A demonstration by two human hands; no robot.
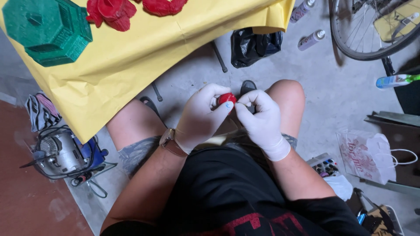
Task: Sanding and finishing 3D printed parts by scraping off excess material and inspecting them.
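Note:
Both of my hands wear white gloves and meet over my lap. My left hand point(202, 117) and my right hand point(261, 120) pinch a small red piece point(227, 99) between their fingertips; most of the piece is hidden by the fingers. A brown strap watch sits on my left wrist. Above, on a yellow sheet point(140, 52), lie a green faceted model point(46, 30) and more red pieces point(114, 12).
A bicycle wheel point(372, 30) stands at the top right, with two spray cans point(311, 40) and a black bag point(256, 46) on the concrete floor. A power tool with cables point(61, 153) lies at the left. A white shopping bag point(367, 155) and a paint set point(326, 166) sit at the right.

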